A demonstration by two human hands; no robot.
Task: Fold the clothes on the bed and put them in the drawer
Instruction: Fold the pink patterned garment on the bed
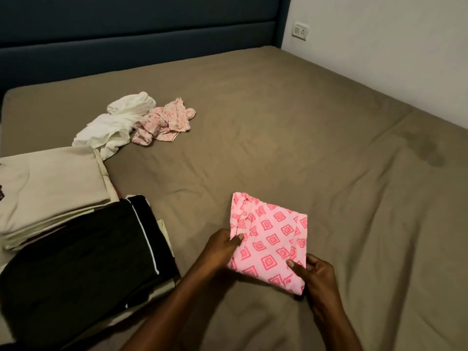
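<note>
A folded pink garment with a diamond print (pixel 269 236) is held just above the brown bed sheet (pixel 316 138), near the front. My left hand (pixel 222 247) pinches its left edge with thumb on top. My right hand (pixel 312 274) grips its lower right corner. Two unfolded pieces lie farther back on the left: a crumpled white cloth (pixel 114 125) and a small pink floral garment (pixel 164 122), touching each other. No drawer is in view.
Folded clothes are stacked at the left edge of the bed: a beige pile (pixel 50 188) and a black garment with white piping (pixel 88 252) in front of it. A dark blue headboard (pixel 141 34) runs along the back. A white wall with a socket (pixel 300 30) stands at right.
</note>
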